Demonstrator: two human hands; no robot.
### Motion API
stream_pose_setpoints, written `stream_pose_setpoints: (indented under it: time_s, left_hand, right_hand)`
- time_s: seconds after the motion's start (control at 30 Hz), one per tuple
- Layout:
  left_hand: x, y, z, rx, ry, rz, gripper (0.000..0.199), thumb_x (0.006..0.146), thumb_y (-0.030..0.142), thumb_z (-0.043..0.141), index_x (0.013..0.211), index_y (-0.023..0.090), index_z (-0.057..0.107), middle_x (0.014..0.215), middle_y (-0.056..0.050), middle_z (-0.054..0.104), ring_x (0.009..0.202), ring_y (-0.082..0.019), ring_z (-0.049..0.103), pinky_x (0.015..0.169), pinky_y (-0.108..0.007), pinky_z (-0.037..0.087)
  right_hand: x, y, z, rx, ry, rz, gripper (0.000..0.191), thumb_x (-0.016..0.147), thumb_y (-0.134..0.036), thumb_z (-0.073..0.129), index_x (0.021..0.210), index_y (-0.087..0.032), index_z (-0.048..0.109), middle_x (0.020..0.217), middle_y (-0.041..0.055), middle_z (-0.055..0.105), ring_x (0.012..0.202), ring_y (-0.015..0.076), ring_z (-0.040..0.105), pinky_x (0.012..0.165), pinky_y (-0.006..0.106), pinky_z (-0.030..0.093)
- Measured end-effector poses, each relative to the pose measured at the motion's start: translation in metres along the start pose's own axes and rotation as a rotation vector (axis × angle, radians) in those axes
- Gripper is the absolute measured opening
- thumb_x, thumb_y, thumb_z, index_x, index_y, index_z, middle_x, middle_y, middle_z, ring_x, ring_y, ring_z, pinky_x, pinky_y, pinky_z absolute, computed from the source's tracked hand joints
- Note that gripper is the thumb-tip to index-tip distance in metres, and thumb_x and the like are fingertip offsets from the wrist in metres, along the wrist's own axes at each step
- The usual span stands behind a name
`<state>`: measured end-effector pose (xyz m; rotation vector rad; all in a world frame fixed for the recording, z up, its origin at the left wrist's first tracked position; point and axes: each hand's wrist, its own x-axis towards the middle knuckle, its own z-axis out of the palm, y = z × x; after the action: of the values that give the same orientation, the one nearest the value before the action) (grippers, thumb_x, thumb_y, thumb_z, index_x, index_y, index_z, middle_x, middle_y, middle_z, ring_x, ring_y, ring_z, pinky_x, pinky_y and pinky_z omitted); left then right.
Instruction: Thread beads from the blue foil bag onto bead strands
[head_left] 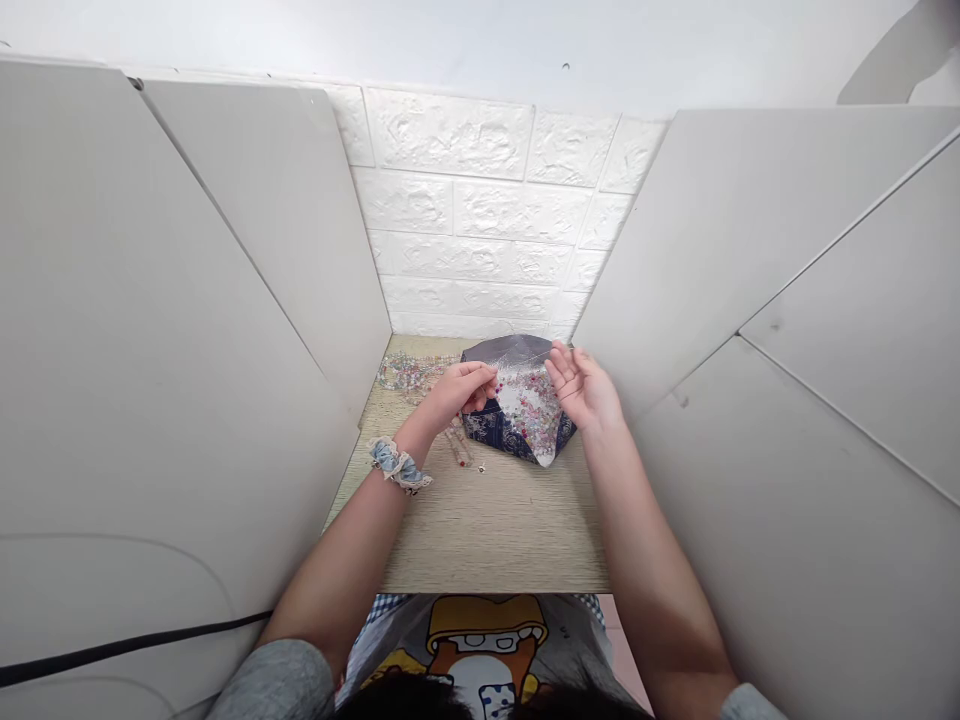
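Observation:
A dark blue patterned holder (486, 428) with a white lining sits at the back of the wooden table, filled with many small pink, red and clear beads (534, 405). My left hand (472, 386) is at its left edge, fingers pinched together on what looks like fine clear thread. Over the holder's right edge is my right hand (581, 385), palm up with the fingers apart and slightly curled. A thin thread seems to run between the hands; its ends are hard to make out. Strung beads (412, 371) lie left of the holder, behind my left hand.
A small metallic piece (481, 467) rests on the wooden table (495, 530) in front of the holder. Grey-white panels (300, 200) (735, 230) close in both sides, and a white brick-patterned wall (487, 215) stands behind. A black cable (135, 648) runs at lower left.

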<state>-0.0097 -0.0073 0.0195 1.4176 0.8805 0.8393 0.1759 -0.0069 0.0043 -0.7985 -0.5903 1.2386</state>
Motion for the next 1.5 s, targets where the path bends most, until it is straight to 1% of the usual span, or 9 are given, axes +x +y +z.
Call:
stream_pose_setpoints:
  time_s: [0.27, 0.57, 0.7, 0.87, 1.03, 1.13, 1.27, 1.37, 1.5]
  left_hand:
    - [0.001, -0.001, -0.006, -0.143, 0.058, 0.026, 0.027, 0.071, 0.039, 0.05, 0.06, 0.014, 0.046, 0.053, 0.002, 0.043, 0.041, -0.002, 0.037, 0.037, -0.017, 0.022]
    - [0.0, 0.004, -0.013, -0.353, 0.158, 0.22, 0.018, 0.067, 0.029, 0.056, 0.061, 0.013, 0.052, 0.064, 0.0, 0.051, 0.062, -0.006, 0.048, 0.062, -0.02, 0.04]
    - [0.001, 0.004, -0.013, -0.381, 0.184, 0.245, 0.019, 0.068, 0.031, 0.057, 0.065, 0.013, 0.054, 0.057, 0.002, 0.045, 0.054, -0.005, 0.044, 0.052, -0.018, 0.037]
    - [-0.001, 0.005, -0.016, -0.41, 0.19, 0.238, 0.019, 0.072, 0.032, 0.054, 0.071, 0.014, 0.054, 0.045, 0.007, 0.03, 0.036, -0.001, 0.027, 0.036, -0.015, 0.022]
    - [-0.002, 0.005, -0.024, -0.524, 0.089, 0.219, 0.018, 0.072, 0.03, 0.054, 0.068, 0.012, 0.057, 0.042, 0.008, 0.024, 0.033, -0.001, 0.024, 0.035, -0.015, 0.02]
    - [-0.004, 0.004, -0.027, -0.61, -0.023, 0.208, 0.017, 0.071, 0.029, 0.055, 0.071, 0.012, 0.06, 0.043, 0.008, 0.027, 0.034, -0.001, 0.026, 0.036, -0.016, 0.022]
    - [-0.007, 0.005, -0.023, -0.577, -0.109, 0.165, 0.022, 0.07, 0.025, 0.058, 0.089, 0.014, 0.061, 0.044, 0.008, 0.03, 0.035, -0.001, 0.027, 0.035, -0.014, 0.019]
    - [-0.007, 0.005, -0.019, -0.5, -0.141, 0.121, 0.021, 0.07, 0.025, 0.058, 0.085, 0.012, 0.061, 0.044, 0.007, 0.031, 0.036, 0.0, 0.026, 0.035, -0.014, 0.018]
    - [-0.006, 0.004, -0.019, -0.393, -0.189, 0.015, 0.019, 0.07, 0.029, 0.058, 0.076, 0.011, 0.059, 0.045, 0.007, 0.032, 0.035, 0.001, 0.024, 0.033, -0.013, 0.015]
  right_hand:
    - [-0.003, -0.013, 0.001, -0.048, 0.254, -0.431, 0.013, 0.076, -0.029, 0.047, 0.077, -0.023, 0.036, 0.086, -0.0014, 0.062, 0.085, 0.0083, 0.06, 0.082, 0.029, 0.046]
    - [-0.002, -0.008, 0.001, -0.208, 0.361, -0.489, 0.01, 0.076, -0.029, 0.044, 0.079, -0.022, 0.037, 0.105, 0.0026, 0.056, 0.095, 0.0085, 0.056, 0.082, 0.026, 0.045]
    - [-0.003, -0.005, 0.003, -0.262, 0.328, -0.506, 0.013, 0.076, -0.032, 0.045, 0.079, -0.022, 0.037, 0.105, 0.0037, 0.057, 0.096, 0.0099, 0.056, 0.08, 0.026, 0.046]
    - [-0.003, -0.004, 0.002, -0.271, 0.346, -0.536, 0.016, 0.076, -0.034, 0.045, 0.079, -0.021, 0.038, 0.106, 0.0044, 0.057, 0.096, 0.0112, 0.056, 0.078, 0.029, 0.046]
    - [0.002, -0.004, -0.005, -0.375, 0.376, -0.626, 0.013, 0.077, -0.032, 0.043, 0.079, -0.02, 0.039, 0.105, 0.0051, 0.056, 0.104, 0.012, 0.051, 0.086, 0.033, 0.04]
    - [0.005, -0.001, -0.005, -0.426, 0.287, -0.619, 0.012, 0.076, -0.03, 0.045, 0.076, -0.019, 0.04, 0.1, 0.005, 0.058, 0.105, 0.0121, 0.05, 0.091, 0.033, 0.036]
    - [-0.006, 0.009, 0.01, -0.478, 0.075, -0.473, 0.015, 0.074, -0.032, 0.049, 0.073, -0.019, 0.041, 0.107, 0.0052, 0.055, 0.097, 0.0116, 0.054, 0.09, 0.031, 0.037]
    - [-0.022, 0.015, 0.026, -0.385, -0.215, -0.17, 0.019, 0.074, -0.037, 0.049, 0.074, -0.021, 0.039, 0.109, 0.0032, 0.055, 0.068, 0.0093, 0.06, 0.074, 0.03, 0.046]
    - [-0.038, 0.019, 0.039, -0.169, -0.588, 0.207, 0.022, 0.073, -0.039, 0.052, 0.075, -0.022, 0.039, 0.109, -0.0007, 0.054, 0.05, 0.0067, 0.056, 0.055, 0.025, 0.047]
